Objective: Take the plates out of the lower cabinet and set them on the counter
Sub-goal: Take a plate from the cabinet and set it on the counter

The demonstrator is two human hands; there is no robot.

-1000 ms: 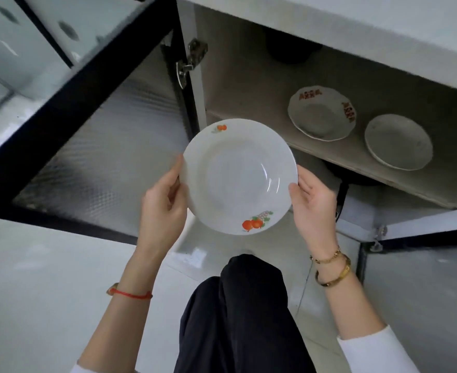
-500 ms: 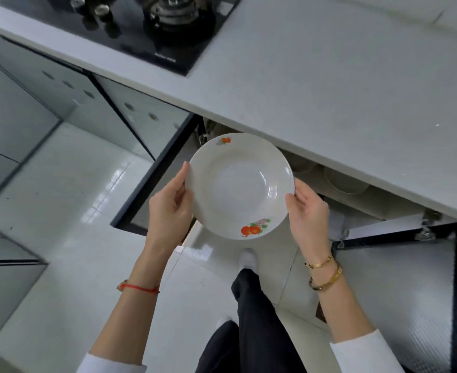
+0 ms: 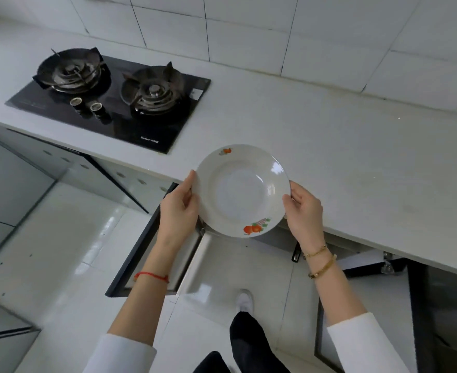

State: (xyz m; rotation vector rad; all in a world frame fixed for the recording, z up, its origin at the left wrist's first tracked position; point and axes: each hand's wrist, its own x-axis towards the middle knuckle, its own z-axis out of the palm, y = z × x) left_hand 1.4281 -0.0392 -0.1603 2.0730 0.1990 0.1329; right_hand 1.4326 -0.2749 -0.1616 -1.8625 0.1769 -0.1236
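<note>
A white deep plate (image 3: 242,190) with orange fruit prints on its rim hangs in the air over the front edge of the white counter (image 3: 356,162). My left hand (image 3: 178,208) grips its left rim and my right hand (image 3: 304,211) grips its right rim. The plate is held roughly level, face up, with its far half above the counter. The lower cabinet (image 3: 281,239) below is open, and its inside is hidden by the counter edge and the plate.
A black two-burner gas hob (image 3: 114,98) is set into the counter at the left. The open cabinet doors stick out at the left (image 3: 141,249) and at the right (image 3: 421,313). White tiled wall (image 3: 275,36) runs behind. My leg and shoe (image 3: 244,302) stand on the glossy floor.
I have stood up from the open cabinet. The plate, held in both hands, has risen from in front of the shelf to counter height, over the counter's edge.
</note>
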